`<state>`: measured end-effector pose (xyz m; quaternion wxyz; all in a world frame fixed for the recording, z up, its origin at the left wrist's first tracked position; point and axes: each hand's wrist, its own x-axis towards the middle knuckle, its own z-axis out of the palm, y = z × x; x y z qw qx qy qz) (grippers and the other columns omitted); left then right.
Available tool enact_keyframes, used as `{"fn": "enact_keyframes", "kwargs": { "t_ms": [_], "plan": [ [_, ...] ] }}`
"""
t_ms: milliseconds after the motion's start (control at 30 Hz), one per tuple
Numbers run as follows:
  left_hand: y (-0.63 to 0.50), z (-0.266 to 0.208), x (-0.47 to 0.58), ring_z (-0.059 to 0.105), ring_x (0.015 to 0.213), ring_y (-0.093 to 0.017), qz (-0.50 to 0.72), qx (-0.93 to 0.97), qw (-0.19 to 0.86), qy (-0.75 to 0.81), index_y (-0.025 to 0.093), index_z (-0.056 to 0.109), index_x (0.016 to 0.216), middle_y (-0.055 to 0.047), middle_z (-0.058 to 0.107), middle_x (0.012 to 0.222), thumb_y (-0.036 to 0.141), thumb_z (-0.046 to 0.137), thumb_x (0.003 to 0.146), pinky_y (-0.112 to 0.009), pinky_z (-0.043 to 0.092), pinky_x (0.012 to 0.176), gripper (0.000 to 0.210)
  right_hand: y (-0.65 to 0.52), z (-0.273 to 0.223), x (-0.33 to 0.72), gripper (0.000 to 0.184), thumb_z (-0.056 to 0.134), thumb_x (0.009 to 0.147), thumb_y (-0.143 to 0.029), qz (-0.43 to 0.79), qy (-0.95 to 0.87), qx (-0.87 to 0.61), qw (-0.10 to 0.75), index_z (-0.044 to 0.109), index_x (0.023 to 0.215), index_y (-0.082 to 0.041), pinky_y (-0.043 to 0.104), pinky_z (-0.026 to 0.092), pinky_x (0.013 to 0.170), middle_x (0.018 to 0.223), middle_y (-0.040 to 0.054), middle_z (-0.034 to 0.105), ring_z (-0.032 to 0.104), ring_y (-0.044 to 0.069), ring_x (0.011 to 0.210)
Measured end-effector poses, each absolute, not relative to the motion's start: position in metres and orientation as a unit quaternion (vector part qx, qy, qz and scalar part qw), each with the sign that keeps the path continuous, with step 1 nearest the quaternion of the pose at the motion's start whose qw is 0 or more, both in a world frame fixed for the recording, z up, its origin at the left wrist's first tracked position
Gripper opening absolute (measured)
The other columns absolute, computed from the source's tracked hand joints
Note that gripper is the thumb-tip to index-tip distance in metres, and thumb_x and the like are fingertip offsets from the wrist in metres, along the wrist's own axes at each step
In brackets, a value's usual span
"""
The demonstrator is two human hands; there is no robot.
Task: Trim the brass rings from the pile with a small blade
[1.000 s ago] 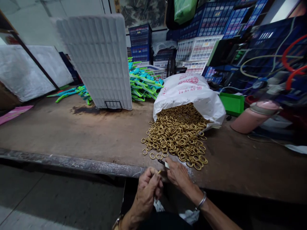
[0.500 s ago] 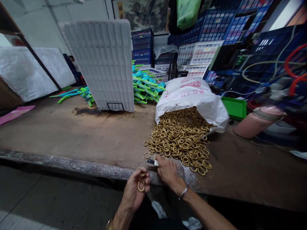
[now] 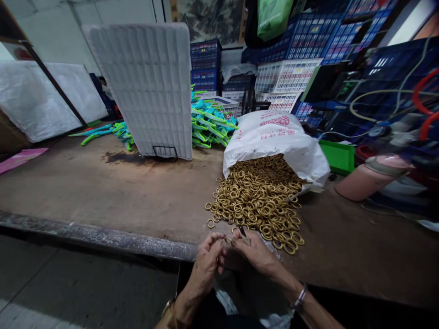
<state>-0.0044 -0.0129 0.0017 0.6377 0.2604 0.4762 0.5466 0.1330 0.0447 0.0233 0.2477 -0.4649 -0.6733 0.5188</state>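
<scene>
My left hand (image 3: pixel 207 260) is closed in a pinch on a gold-coloured ring (image 3: pixel 227 240) at the table's front edge. My right hand (image 3: pixel 257 253) is closed on a small knife (image 3: pixel 243 233) with a short dark blade pointing up and away. Its fingertips meet the same ring from the right, so the two hands almost touch. Just beyond them spreads a heap of gold rings (image 3: pixel 255 196), spilling from the mouth of a white woven sack (image 3: pixel 270 132) with red print. Whether more rings sit inside my left palm is hidden.
A ribbed white panel (image 3: pixel 154 91) stands upright in a black wire stand. Behind it lie turquoise and green plastic pieces (image 3: pixel 211 121). To the right are a green tray (image 3: pixel 338 156) and a pink bottle (image 3: pixel 370 178); stacked crates (image 3: pixel 291 75) fill the back.
My left hand has turned and risen toward the right one, and a ring is now between their fingertips. The knife blade has swung from pointing left to pointing up and away.
</scene>
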Motion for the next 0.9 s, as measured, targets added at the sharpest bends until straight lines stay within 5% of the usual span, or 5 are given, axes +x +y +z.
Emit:
{"fn": "enact_keyframes", "kwargs": {
  "t_ms": [167,433,700,900],
  "plan": [
    [-0.012,0.006,0.005,0.025,0.035,-0.002,0.519,0.289,0.635,0.493,0.017,0.048,0.068,0.008,0.04,0.048,0.048,0.058,0.069,-0.016,0.019,0.035,0.032,0.037,0.021,0.138,0.027,0.047,0.07,-0.045,0.597,-0.613,-0.446,0.26,0.044,0.064,-0.02,0.02,0.029,0.047,0.051,-0.0074,0.035,0.031,0.008,0.048],
    [-0.012,0.019,0.008,0.045,0.055,-0.01,0.545,0.419,0.518,0.51,0.015,0.055,0.061,0.002,0.051,0.056,0.034,0.058,0.072,-0.02,0.038,0.055,0.022,0.037,0.001,0.134,0.026,0.045,0.074,-0.043,0.56,-0.621,-0.473,0.279,0.042,0.064,-0.019,0.019,0.027,0.045,0.053,-0.0072,0.035,0.031,0.007,0.049],
    [-0.015,0.014,0.011,0.023,0.035,-0.002,0.481,0.287,0.691,0.456,0.016,0.047,0.066,0.006,0.042,0.049,0.044,0.057,0.072,-0.016,0.015,0.035,0.031,0.037,-0.001,0.138,0.02,0.043,0.075,-0.037,0.564,-0.612,-0.477,0.281,0.042,0.064,-0.02,0.019,0.03,0.046,0.052,-0.0071,0.039,0.037,0.008,0.048],
    [-0.016,0.012,0.009,0.025,0.038,-0.001,0.489,0.249,0.732,0.404,0.015,0.047,0.071,0.004,0.047,0.061,0.043,0.061,0.07,-0.016,0.013,0.036,0.031,0.036,-0.002,0.139,0.021,0.04,0.076,-0.037,0.558,-0.619,-0.47,0.29,0.045,0.066,-0.02,0.02,0.032,0.049,0.053,-0.0061,0.043,0.04,0.009,0.05]
  ]
}}
